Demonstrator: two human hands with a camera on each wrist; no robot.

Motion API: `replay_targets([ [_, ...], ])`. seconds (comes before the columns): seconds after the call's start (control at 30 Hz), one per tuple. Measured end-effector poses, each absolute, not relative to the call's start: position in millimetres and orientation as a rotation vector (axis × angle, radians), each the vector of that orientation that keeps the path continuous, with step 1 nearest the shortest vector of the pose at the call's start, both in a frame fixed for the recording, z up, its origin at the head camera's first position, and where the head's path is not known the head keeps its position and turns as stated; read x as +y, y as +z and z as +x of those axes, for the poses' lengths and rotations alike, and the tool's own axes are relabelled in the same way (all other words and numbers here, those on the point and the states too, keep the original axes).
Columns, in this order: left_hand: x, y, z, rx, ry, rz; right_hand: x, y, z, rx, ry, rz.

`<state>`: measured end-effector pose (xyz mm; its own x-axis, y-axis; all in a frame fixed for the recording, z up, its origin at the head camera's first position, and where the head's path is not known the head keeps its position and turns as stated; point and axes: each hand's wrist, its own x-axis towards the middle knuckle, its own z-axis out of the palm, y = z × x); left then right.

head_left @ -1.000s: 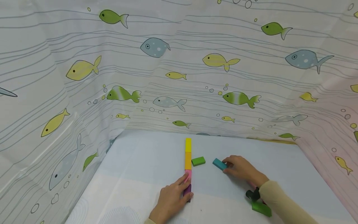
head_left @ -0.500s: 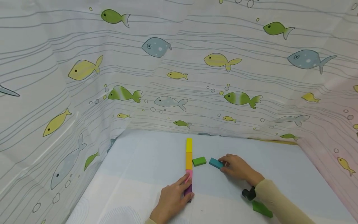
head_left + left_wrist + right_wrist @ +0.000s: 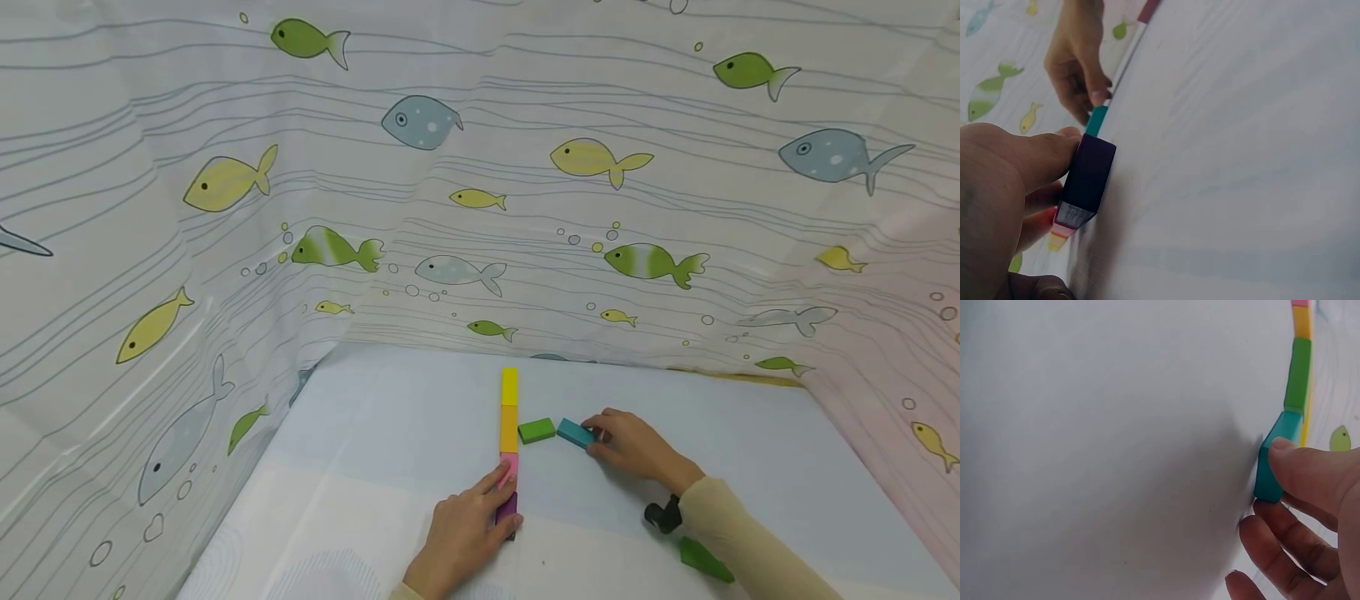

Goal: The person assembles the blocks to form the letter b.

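A line of blocks runs away from me on the table: a yellow block (image 3: pixel 510 387), an orange block (image 3: pixel 509 429), a pink block (image 3: pixel 510 465) and a purple block (image 3: pixel 507 507). My left hand (image 3: pixel 467 529) holds the near end, fingers on the pink block and thumb by the purple one, which the left wrist view (image 3: pixel 1089 174) shows close up. A green block (image 3: pixel 537 431) lies sideways against the orange one. With thumb and fingers my right hand (image 3: pixel 637 446) pinches a teal block (image 3: pixel 575 432), angled, its left end at the green block's right end.
Beside the right forearm lies another green block (image 3: pixel 705 560), partly covered by the sleeve. A black device (image 3: pixel 663 515) sits at the right wrist. Fish-patterned sheets (image 3: pixel 480 233) rise behind and at both sides of the white table (image 3: pixel 390 450).
My right hand has brought the teal block leftward, from a gap away to the end of the green block. The left hand stays at the pink and purple blocks.
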<state>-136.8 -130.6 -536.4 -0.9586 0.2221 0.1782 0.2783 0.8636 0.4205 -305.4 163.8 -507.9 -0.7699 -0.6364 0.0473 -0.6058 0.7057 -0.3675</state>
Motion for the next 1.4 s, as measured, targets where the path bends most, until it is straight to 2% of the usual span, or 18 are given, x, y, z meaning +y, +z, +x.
replay_targets([
  [1.4, -130.3, -537.6, -137.1, -2.919, -0.678, -0.388, 164.4, -513.1, -304.0, 2.827, -0.603, -1.096],
])
